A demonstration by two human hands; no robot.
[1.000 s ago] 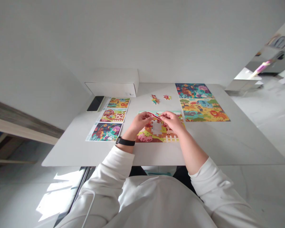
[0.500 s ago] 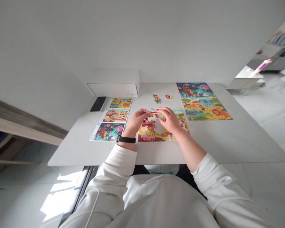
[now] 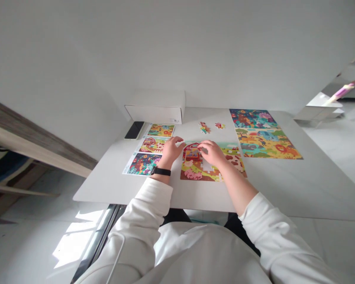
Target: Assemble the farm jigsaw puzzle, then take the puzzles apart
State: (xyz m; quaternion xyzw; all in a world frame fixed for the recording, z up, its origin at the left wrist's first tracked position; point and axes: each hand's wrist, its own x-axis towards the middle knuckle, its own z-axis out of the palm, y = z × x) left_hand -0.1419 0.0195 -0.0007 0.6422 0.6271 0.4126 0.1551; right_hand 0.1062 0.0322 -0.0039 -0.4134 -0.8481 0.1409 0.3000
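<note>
A farm jigsaw puzzle (image 3: 193,173) lies on the table, with a red barn at its upper left and a pale gap near its middle. My left hand (image 3: 173,150) is just off the puzzle's upper left edge, fingers apart and holding nothing. Over the upper middle, beside the barn, is my right hand (image 3: 213,153). Its bent fingertips rest at the barn's right side, thumb and fingers somewhat apart, and they hide a little of the picture. Beyond the puzzle lie a joined cluster of pieces (image 3: 204,127) and a smaller red and yellow cluster (image 3: 220,126).
To the left lies a reference sheet (image 3: 144,163) with three pictures, a phone (image 3: 134,130) above it. A white box (image 3: 154,113) stands against the wall. On the right are a dark, colourful puzzle (image 3: 253,118) and a yellow safari puzzle (image 3: 268,144).
The red piece held between both hands is now down at the barn. My left hand has come away from it leftward, fingers opened. The whole view has shifted slightly.
</note>
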